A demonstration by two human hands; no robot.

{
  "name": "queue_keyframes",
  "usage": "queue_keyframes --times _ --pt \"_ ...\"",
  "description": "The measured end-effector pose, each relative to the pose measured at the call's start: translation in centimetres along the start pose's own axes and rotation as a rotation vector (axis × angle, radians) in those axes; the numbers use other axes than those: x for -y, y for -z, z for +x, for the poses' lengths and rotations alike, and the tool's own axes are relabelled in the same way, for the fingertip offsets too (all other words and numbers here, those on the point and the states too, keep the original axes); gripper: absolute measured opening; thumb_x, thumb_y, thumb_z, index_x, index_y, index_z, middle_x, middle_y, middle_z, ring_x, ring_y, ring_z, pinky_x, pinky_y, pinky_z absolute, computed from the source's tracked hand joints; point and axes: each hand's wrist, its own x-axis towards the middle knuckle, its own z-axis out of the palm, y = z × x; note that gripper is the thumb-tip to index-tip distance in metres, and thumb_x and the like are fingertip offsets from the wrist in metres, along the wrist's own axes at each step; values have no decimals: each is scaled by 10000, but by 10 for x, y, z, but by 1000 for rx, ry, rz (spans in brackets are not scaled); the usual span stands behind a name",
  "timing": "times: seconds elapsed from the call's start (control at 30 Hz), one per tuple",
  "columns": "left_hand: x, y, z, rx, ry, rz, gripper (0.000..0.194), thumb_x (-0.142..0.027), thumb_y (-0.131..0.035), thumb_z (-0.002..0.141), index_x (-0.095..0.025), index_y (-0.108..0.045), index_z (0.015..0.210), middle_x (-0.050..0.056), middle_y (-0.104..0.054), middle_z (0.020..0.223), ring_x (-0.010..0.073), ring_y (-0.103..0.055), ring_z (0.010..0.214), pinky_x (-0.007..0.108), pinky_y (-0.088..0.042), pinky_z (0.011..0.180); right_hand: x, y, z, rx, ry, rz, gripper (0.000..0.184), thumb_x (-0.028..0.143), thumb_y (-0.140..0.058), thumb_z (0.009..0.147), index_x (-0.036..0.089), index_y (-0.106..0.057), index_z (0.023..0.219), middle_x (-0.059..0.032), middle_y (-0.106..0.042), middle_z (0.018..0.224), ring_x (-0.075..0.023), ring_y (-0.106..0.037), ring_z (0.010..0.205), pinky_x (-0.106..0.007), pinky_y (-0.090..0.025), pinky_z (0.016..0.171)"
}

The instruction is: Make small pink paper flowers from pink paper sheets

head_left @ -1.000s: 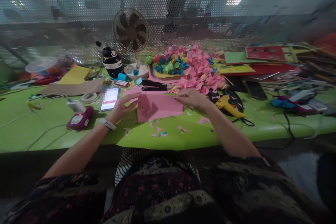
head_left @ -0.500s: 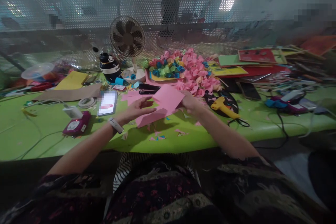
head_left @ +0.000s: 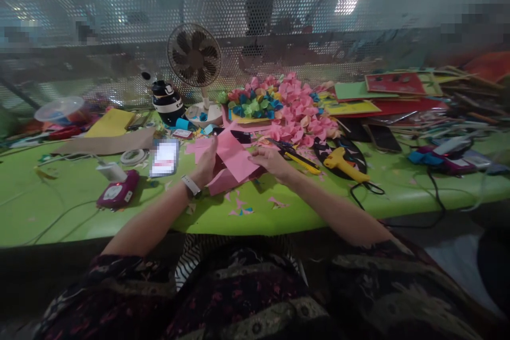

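A pink paper sheet [head_left: 233, 156] is lifted off the green table [head_left: 79, 202] between both hands. My left hand [head_left: 207, 162], a white watch on its wrist, grips the sheet's left edge with the fingers pointing up. My right hand [head_left: 271, 159] pinches the sheet's right corner. More pink paper [head_left: 221, 180] lies under the raised sheet. Yellow-handled scissors [head_left: 297, 155] lie just right of my right hand.
A heap of pink and coloured folded paper pieces [head_left: 287, 109] lies behind the hands. Around it are a small fan [head_left: 194, 58], a black stapler [head_left: 241, 135], a phone [head_left: 164, 158], a yellow glue gun [head_left: 342, 162], a maroon device [head_left: 115, 194], cables and stacked coloured card [head_left: 394, 87]. Paper scraps [head_left: 239, 207] dot the front edge.
The pink sheet lay flat under both hands a second ago. Both hands lifted it and turned it upright. My left hand moved right and rose to the sheet's left edge.
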Motion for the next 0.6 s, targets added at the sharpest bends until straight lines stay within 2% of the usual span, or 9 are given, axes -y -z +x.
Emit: queue_keyframes --times 0.07,0.13,0.23,0.3,0.37,0.43,0.47,0.53,0.6 --pt "1 -2 0 -43 36 -100 679 -801 -553 781 -181 -674 1030 131 -761 994 271 -729 963 394 -603 841 -3 0 2 14 9 -6 123 147 -708 829 167 -601 770 16 -680 593 -122 -650 462 -199 -542 423" --pt "2 -5 0 -75 56 -184 634 -759 -592 790 -176 -677 1024 130 -761 1011 272 -730 960 400 -608 841 -5 -1 3 13 15 -1 107 153 -692 836 167 -603 778 16 -684 600 -119 -646 465 -202 -544 433" --pt "2 -7 -2 -134 17 -218 390 -504 -758 794 -172 -683 983 86 -766 977 218 -735 906 340 -609 828 -7 2 3 23 23 -26 72 168 -660 850 168 -601 809 10 -693 627 -124 -653 479 -223 -560 470" --pt "2 -5 -3 -188 -12 -231 273 -343 -805 778 -163 -687 945 59 -767 929 175 -732 852 294 -606 814 -8 7 2 78 71 -74 57 206 -640 868 166 -631 908 -1 -714 683 -131 -677 533 -249 -591 544" --pt "1 -4 -4 -189 -5 -248 219 -292 -796 791 -149 -692 919 60 -765 888 156 -723 795 275 -608 779 -9 15 2 155 188 -138 259 230 -594 895 179 -631 1146 -13 -745 793 -135 -707 637 -286 -615 656" --pt "-1 -2 -5 -156 23 -253 194 -291 -779 814 -137 -696 897 67 -762 853 149 -710 734 267 -609 731 -13 22 4 226 353 -237 510 208 -569 893 223 -509 1400 -23 -758 949 -132 -714 764 -316 -610 760" --pt "-1 -2 -6 -147 33 -254 190 -292 -776 818 -134 -695 885 67 -758 837 145 -702 710 263 -606 716 -15 24 6 258 432 -308 590 195 -575 882 238 -460 1459 -36 -751 1041 -137 -709 844 -329 -598 814" --pt "-1 -4 -8 -127 41 -255 181 -284 -776 819 -131 -697 878 61 -753 833 139 -696 708 260 -600 727 -20 26 11 275 570 -455 568 203 -598 868 239 -524 1430 -58 -732 1133 -156 -685 964 -350 -566 897" --pt "0 -5 -10 -82 24 -257 169 -264 -777 818 -128 -702 885 57 -749 867 140 -702 769 265 -594 788 -23 24 15 266 653 -542 382 271 -623 876 229 -684 1250 -61 -739 1095 -171 -674 985 -354 -553 918"
